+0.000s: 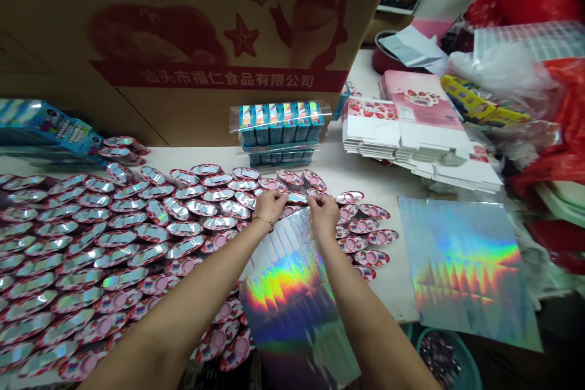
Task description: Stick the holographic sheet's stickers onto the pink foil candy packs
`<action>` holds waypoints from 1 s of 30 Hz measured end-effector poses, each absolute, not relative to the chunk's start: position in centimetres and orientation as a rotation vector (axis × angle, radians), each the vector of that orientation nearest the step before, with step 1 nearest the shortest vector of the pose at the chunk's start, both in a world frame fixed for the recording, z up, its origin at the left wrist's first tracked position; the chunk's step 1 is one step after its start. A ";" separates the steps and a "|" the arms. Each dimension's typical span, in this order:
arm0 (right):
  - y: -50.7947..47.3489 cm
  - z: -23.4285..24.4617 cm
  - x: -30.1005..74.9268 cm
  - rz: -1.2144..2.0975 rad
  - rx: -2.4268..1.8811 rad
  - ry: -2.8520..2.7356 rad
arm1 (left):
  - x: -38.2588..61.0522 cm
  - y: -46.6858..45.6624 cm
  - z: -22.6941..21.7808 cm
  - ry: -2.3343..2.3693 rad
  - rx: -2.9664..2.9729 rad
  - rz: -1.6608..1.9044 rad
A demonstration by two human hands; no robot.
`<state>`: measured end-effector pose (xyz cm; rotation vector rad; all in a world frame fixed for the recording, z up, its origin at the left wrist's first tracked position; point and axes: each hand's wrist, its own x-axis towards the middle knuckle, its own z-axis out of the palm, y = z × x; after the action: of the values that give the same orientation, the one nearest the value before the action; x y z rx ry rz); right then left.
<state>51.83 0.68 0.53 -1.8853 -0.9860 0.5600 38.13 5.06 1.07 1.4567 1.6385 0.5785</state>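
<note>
My left hand [269, 206] and my right hand [323, 213] are side by side, fingers pinched at either end of a silver sticker [297, 198]. Whether the sticker lies flat on a pack beneath it is hidden by my fingers. Just below them a holographic sheet [292, 311] slants between my forearms, shining in rainbow bands. Around my hands stand many small oval-topped red-and-pink packs [183, 228]. Those to the left mostly carry silver ovals on top, while nearby packs to the right [368, 225] show pink round centres.
A large cardboard carton [192, 116] walls off the back. Blue boxes [281, 128] in clear wrap stand before it. At right are stacked pink-and-white cartons [411, 116], a second holographic sheet [470, 268] and a teal bucket [466, 347] holding small dark pieces.
</note>
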 end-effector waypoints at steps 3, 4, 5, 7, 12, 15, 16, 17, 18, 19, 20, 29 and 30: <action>0.8 -0.1 51.4 0.352 -2.039 -1.113 | 38.6 5.5 1.1 1.761 1.733 0.440; 0.8 -0.2 51.2 0.308 -2.083 -1.140 | 38.7 5.6 1.1 1.789 1.789 0.409; 0.8 -0.3 51.0 0.271 -2.120 -1.167 | 38.8 5.7 1.1 1.807 1.832 0.377; 0.9 -0.5 50.6 0.221 -2.168 -1.225 | 39.0 5.8 0.9 1.834 1.875 0.302; 1.0 -0.6 51.6 0.158 -2.176 -1.241 | 39.0 5.9 1.3 1.940 1.776 0.243; 0.0 -0.1 53.3 0.164 -2.013 -1.369 | 38.1 4.7 2.2 1.784 1.901 0.399; -0.5 0.1 53.8 0.195 -1.925 -1.479 | 37.6 4.0 2.5 1.687 1.987 0.423; -1.0 0.2 54.1 0.236 -1.830 -1.605 | 37.2 3.3 2.7 1.594 2.074 0.411; -1.5 0.4 54.3 0.274 -1.746 -1.722 | 36.8 2.6 2.9 1.523 2.145 0.363; -1.9 0.5 54.3 0.300 -1.683 -1.820 | 36.5 2.0 3.0 1.484 2.193 0.296; -2.2 0.5 54.2 0.308 -1.645 -1.901 | 36.3 1.5 3.0 1.478 2.220 0.237; -2.3 -0.4 52.5 0.173 -1.552 -2.303 | 36.4 0.4 1.8 1.519 2.223 0.233; -2.3 -0.5 52.6 0.171 -1.560 -2.285 | 36.4 0.3 1.6 1.508 2.234 0.245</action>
<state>52.63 -2.33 -0.46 -1.5598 -2.2855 0.1711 36.37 0.27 1.64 2.2338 1.5077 0.2454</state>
